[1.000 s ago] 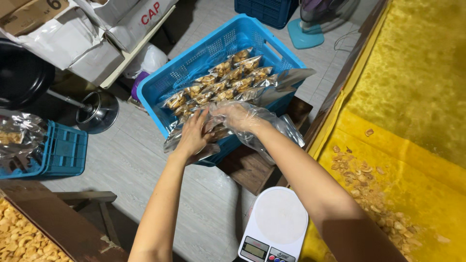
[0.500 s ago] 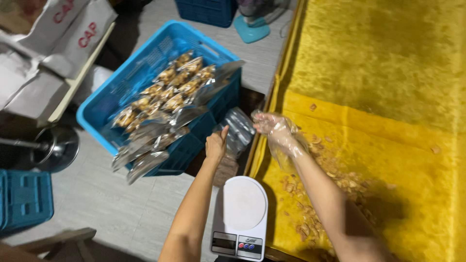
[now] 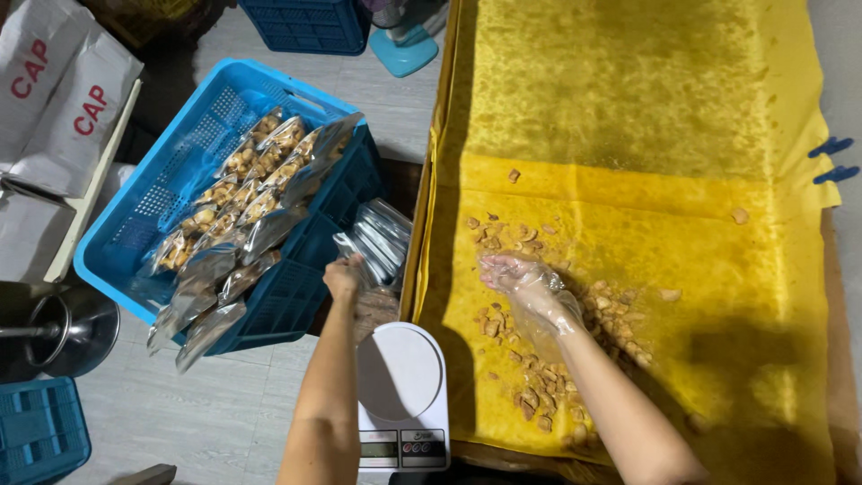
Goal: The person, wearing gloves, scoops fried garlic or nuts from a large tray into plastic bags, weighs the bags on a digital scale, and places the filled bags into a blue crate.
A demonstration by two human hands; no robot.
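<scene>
Both hands are working apart: the left hand (image 3: pixel 342 277) is pinching the top of a clear bag (image 3: pixel 375 301) of snack pieces just above the white scale (image 3: pixel 401 388) — its long axis hanging downward — beside the left edge of the yellow sheet (image 3: pixel 628 135). Meanwhile the gloved right hand (image 3: pixel 525 283) is spreading open, fingers pointing left, over loose snack pieces (image 3: pixel 539 395) near the sheet's lower left corner, gripping nothing — the blue crate (image 3: pixel 153 216) of filled packets is sitting further left.
</scene>
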